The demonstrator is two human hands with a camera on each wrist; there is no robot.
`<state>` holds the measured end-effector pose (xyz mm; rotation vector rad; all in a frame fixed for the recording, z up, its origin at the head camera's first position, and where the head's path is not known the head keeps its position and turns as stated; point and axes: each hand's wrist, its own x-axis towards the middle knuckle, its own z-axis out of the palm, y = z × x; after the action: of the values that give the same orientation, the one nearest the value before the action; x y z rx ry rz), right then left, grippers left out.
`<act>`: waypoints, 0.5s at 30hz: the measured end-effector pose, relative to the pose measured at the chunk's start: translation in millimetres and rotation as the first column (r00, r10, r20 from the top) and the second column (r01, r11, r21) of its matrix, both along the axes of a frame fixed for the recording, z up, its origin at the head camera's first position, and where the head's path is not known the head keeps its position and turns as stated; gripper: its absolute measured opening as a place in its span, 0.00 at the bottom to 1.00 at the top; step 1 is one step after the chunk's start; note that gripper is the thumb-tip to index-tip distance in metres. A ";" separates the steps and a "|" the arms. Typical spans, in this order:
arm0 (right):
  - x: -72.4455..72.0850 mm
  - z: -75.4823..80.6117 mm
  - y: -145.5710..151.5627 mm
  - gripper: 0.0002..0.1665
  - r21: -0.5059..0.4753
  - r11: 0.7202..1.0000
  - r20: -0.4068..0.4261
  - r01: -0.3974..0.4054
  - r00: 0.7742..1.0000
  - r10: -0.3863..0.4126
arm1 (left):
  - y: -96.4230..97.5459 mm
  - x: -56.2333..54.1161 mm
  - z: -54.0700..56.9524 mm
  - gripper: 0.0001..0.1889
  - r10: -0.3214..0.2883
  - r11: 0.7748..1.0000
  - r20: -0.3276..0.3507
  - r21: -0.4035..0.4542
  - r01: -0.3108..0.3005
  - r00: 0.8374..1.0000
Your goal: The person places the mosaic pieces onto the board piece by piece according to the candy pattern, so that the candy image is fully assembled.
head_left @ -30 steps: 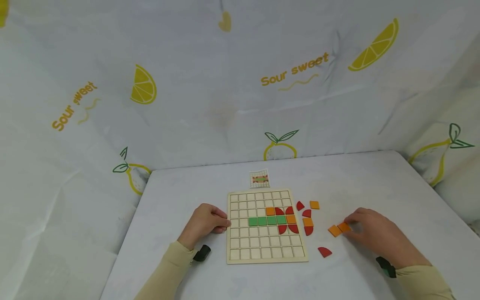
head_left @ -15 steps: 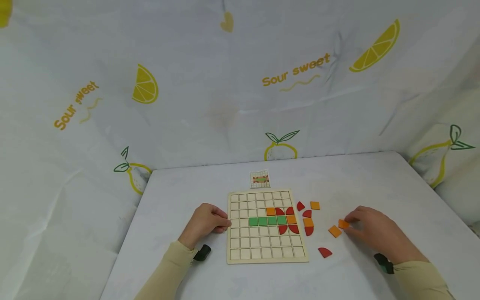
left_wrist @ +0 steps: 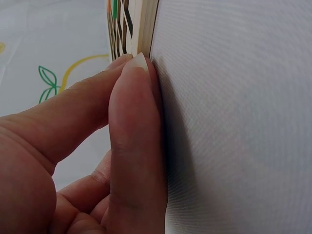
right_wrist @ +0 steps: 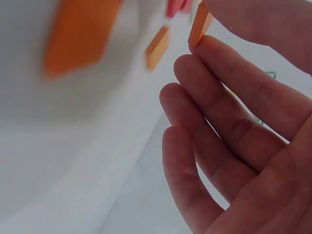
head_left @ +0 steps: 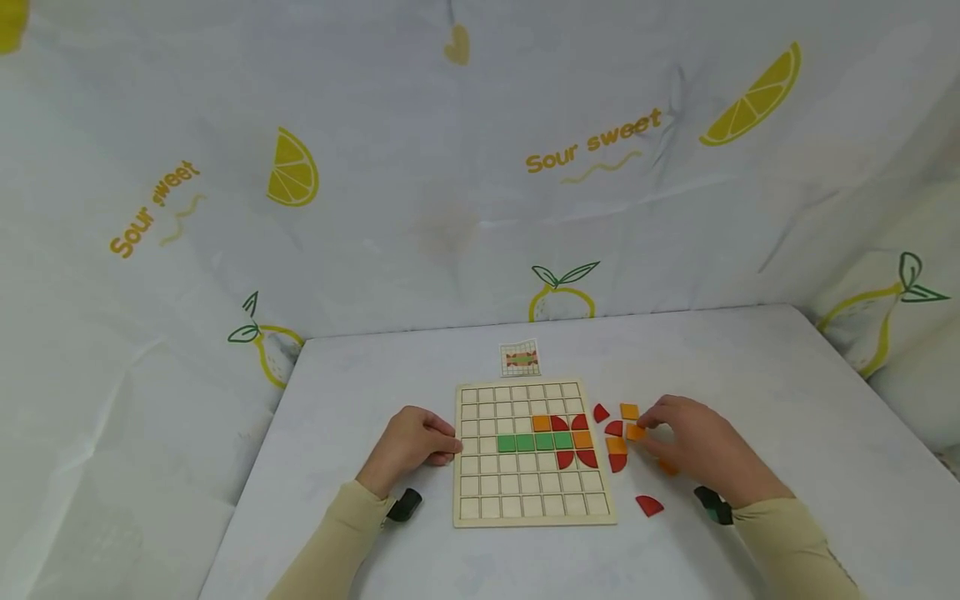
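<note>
A wooden grid board lies on the table, carrying a row of green square tiles with orange squares and red quarter-circles around its right end. My left hand pinches the board's left edge between thumb and fingers; the left wrist view shows the thumb at the board's side. Just right of the board, my right hand pinches an orange square tile between thumb and index finger, its other fingers loosely bent. Another orange tile lies partly hidden under that hand.
Loose red quarter-circles and orange squares lie along the board's right side. One red piece sits nearer the front. Behind the board is a small pattern card. A white printed cloth hangs behind the table.
My right hand has lifted one of two adjacent orange tiles and carried it left and back, toward the loose pieces by the board. The left hand stays at the board's edge.
</note>
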<state>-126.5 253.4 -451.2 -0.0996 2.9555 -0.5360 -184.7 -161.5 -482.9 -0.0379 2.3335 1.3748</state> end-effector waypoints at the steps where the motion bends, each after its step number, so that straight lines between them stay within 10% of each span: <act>1: -1.3 0.7 -6.1 0.12 -0.005 1.000 -0.004 -0.008 1.000 0.008 | -0.1 -0.1 0.0 0.13 0.000 1.000 0.003 0.004 0.000 1.000; 15: -6.8 5.5 -72.6 0.05 -0.046 0.976 -0.110 -0.211 0.973 0.205 | -0.5 -0.9 -1.0 0.13 0.005 1.000 0.016 0.009 -0.005 1.000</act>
<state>-133.3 180.8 -445.7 -0.4521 2.9803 -0.6023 -185.6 -162.0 -483.8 -0.0513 2.3155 1.3824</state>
